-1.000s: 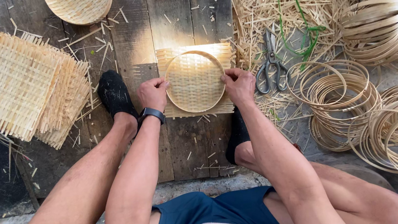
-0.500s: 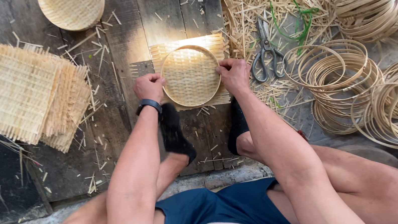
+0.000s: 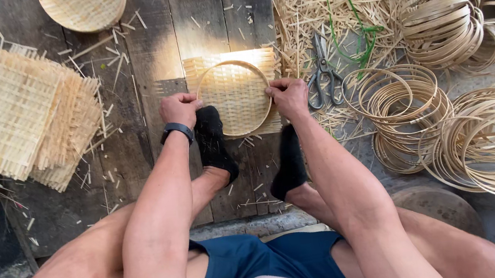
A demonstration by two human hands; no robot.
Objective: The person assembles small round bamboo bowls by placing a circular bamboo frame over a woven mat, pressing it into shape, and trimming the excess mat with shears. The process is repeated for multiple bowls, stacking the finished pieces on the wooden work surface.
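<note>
A square woven bamboo mat point(image 3: 235, 93) lies flat on the dark plank floor point(image 3: 154, 43), straight ahead of the seated person, its edges running square with the boards so that no side reads as longer than another. A round bamboo hoop point(image 3: 230, 65) sits on top of it, lying flat and reaching almost to the mat's four edges; being a ring, it has no long axis and points no particular way. The left hand point(image 3: 180, 109), with a black band at the wrist, is curled shut on the hoop's left rim, and the right hand point(image 3: 287, 95) is closed likewise on the right rim, so the two hands sit opposite each other across the ring, well apart. Two feet in black socks point(image 3: 215, 140) rest at the mat's near edge, the left one overlapping its lower left corner. A pair of scissors point(image 3: 322, 70) lies just right of the mat, tips pointing away from the person, among loose bamboo offcuts point(image 3: 307, 6). Further right are heaps of bamboo rings point(image 3: 445, 108). To the left lies a stack of woven mats point(image 3: 11, 108), and a finished round tray point(image 3: 84, 7) sits at the top edge.
</note>
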